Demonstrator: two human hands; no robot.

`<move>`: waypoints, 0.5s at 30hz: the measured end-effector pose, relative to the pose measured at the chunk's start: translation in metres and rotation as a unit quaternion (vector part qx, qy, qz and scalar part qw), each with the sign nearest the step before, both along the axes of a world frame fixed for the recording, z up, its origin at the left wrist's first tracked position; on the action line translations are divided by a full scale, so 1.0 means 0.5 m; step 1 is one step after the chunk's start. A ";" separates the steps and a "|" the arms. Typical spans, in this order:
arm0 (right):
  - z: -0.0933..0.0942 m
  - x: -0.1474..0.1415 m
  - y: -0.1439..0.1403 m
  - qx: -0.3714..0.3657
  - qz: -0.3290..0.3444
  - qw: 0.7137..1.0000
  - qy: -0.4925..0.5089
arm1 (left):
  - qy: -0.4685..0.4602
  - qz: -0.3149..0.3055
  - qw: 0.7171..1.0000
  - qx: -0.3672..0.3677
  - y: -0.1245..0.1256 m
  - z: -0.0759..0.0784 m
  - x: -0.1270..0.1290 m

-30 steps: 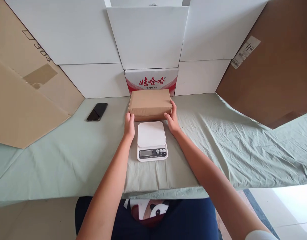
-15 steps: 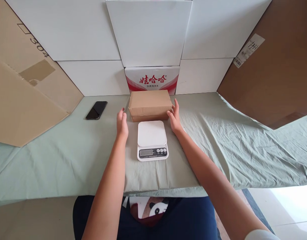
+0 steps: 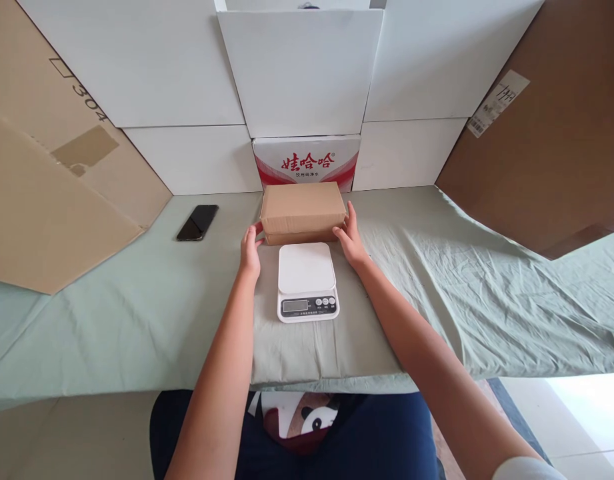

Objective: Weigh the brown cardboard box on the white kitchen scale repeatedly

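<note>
Bracketing the brown rectangular cardboard parcel (image 3: 303,212), the left hand (image 3: 250,250) and right hand (image 3: 351,238) press open palms against its short ends. Its long axis runs hand to hand; the white digital kitchen scale (image 3: 307,281) sits just nearer the body, between both wrists.

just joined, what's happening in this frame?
A person seated at a cloth-covered table has both hands on a brown cardboard box. The left hand touches its left end and the right hand its right end. The box rests on the cloth, just behind a white kitchen scale whose platform is bare. A black phone lies off to the left, and a red-and-white carton stands behind the box.
</note>
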State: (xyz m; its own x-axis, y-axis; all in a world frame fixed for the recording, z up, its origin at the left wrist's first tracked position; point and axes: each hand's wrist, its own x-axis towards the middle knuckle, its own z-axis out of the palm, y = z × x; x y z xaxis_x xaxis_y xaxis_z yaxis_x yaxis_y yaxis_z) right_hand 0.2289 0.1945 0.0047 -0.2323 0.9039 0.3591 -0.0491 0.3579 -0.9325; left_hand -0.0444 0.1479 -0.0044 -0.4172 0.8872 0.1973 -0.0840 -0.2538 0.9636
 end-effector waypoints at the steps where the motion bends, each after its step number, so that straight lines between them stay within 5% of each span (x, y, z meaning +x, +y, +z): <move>1: 0.002 -0.001 -0.001 0.002 0.005 1.000 -0.003 | 0.001 -0.003 1.000 0.007 0.001 -0.001 0.003; 15: 0.010 -0.002 -0.004 -0.015 -0.008 0.999 -0.032 | 0.009 -0.025 1.000 0.005 0.008 -0.009 0.005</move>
